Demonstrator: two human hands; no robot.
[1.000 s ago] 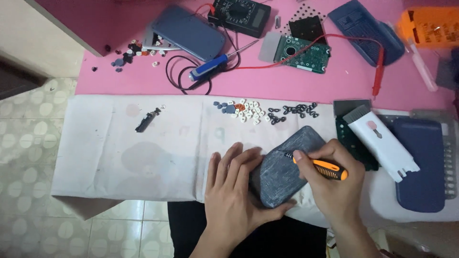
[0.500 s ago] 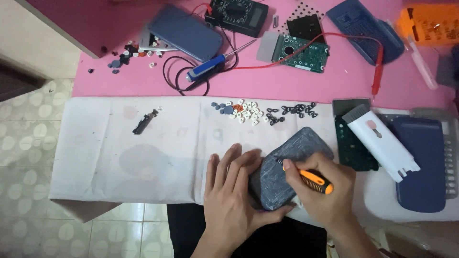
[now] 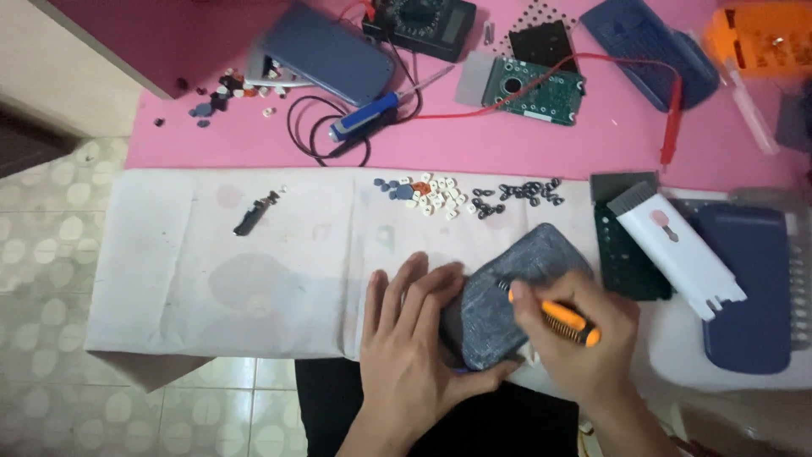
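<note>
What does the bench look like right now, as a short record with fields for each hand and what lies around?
left hand: flat on the white sheet, fingers against the edge of the grey device shell
right hand: grips an orange-handled screwdriver, tip on the shell's back
white sheet: carries small white, blue and black keys in loose piles
right of shell: white brush tool over a dark green board
pink mat: green circuit board, multimeter, blue soldering iron

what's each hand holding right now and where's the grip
The right hand holds a screwdriver by its orange handle, tip on the grey casing. The left hand presses flat on the casing's left edge, steadying it.
</note>
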